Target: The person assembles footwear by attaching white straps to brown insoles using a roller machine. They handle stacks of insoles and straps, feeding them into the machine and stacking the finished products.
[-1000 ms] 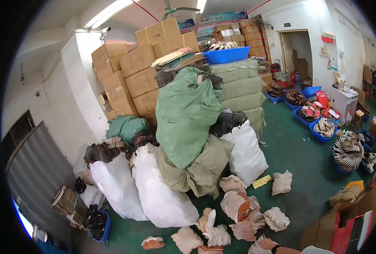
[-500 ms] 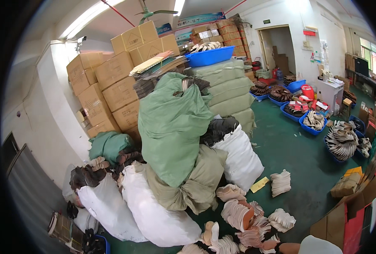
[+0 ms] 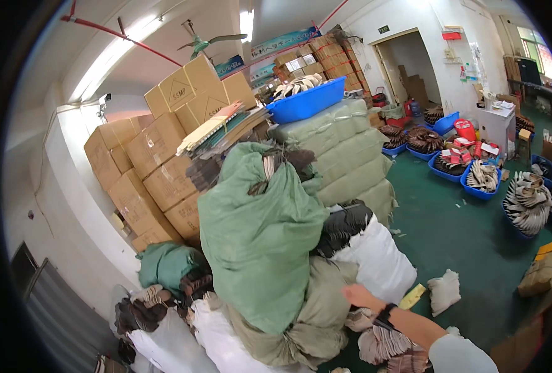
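My right hand (image 3: pixel 362 298) reaches in from the lower right, a dark band at its wrist. It is at the right side of a grey-green sack (image 3: pixel 329 292), and whether it touches the cloth I cannot tell. Its fingers are blurred, and I see nothing held in them. Below the forearm lie stacks of pale pink insole-like pieces (image 3: pixel 385 345). A large green sack (image 3: pixel 257 236), dark pieces showing at its open top, leans on the grey-green one. Right of these stands a white sack (image 3: pixel 378 258) with dark pieces (image 3: pixel 344 230) in its mouth. My left hand is out of view.
Cardboard boxes (image 3: pixel 158 149) are piled at the left; green wrapped bales (image 3: pixel 350 155) carry a blue tub (image 3: pixel 307 102). More white sacks (image 3: pixel 170 342) slump at lower left. A whitish bundle (image 3: pixel 444 292) and yellow strip (image 3: pixel 413 297) lie on the floor. Filled blue tubs (image 3: pixel 481 193) line the right.
My right hand has risen from the pale stacks at the bottom to the grey-green sack's side. The view has tilted up and shifted, so the piles sit lower in it.
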A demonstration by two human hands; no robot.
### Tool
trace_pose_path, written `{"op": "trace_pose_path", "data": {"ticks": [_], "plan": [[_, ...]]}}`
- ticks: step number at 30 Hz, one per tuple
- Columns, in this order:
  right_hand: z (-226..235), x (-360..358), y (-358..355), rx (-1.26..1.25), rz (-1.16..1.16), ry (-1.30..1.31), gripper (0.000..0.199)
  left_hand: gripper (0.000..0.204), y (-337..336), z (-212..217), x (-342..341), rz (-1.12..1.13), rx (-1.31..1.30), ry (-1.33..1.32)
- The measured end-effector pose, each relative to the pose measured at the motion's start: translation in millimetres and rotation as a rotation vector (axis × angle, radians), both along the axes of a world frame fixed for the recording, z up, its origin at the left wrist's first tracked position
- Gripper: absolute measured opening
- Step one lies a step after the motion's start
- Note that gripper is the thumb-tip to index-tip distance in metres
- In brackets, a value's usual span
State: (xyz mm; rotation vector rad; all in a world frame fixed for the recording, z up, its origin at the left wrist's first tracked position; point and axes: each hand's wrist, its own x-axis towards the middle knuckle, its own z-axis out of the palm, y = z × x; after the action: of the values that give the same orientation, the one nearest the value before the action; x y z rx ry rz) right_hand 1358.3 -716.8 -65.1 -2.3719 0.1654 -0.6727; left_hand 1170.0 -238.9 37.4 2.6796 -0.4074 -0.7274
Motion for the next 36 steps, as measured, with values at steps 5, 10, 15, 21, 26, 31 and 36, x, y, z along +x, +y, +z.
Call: {"op": "trace_pose_path", "data": {"ticks": [5, 10, 15, 21, 26, 31, 36], "plan": [[194, 157, -76, 0.116, -0.089, -0.402, 0.036, 0.035, -73, 32, 70, 0.002, -0.005, -0.096], [288, 248, -102, -0.076, -0.149, -0.464, 0.062, 0.035, -95, 37, 93, 0.103, 0.009, -0.114], [251, 305, -85, -0.228, -0.031, -0.276, 0.063, 0.035, -87, 25, 74, 0.295, 0.021, -0.078], [199, 286, -117, -0.231, 0.022, -0.413, 0.081, 0.035, -87, 19, 40, 0.41, 0.006, -0.098], [125, 235, -66, -0.344, -0.058, -0.401, 0.078, 0.031, -96, 11, 22, 0.552, -0.019, 0.059], [-24, 118, -31, -0.144, 0.123, 0.049, 0.078, 0.034, -88, -42, -13, 0.489, -0.101, -0.099], [-144, -55, 11, -0.014, 0.984, 0.964, 0.063, 0.041, -70, -27, -28, 0.46, -0.083, -0.09]]}}
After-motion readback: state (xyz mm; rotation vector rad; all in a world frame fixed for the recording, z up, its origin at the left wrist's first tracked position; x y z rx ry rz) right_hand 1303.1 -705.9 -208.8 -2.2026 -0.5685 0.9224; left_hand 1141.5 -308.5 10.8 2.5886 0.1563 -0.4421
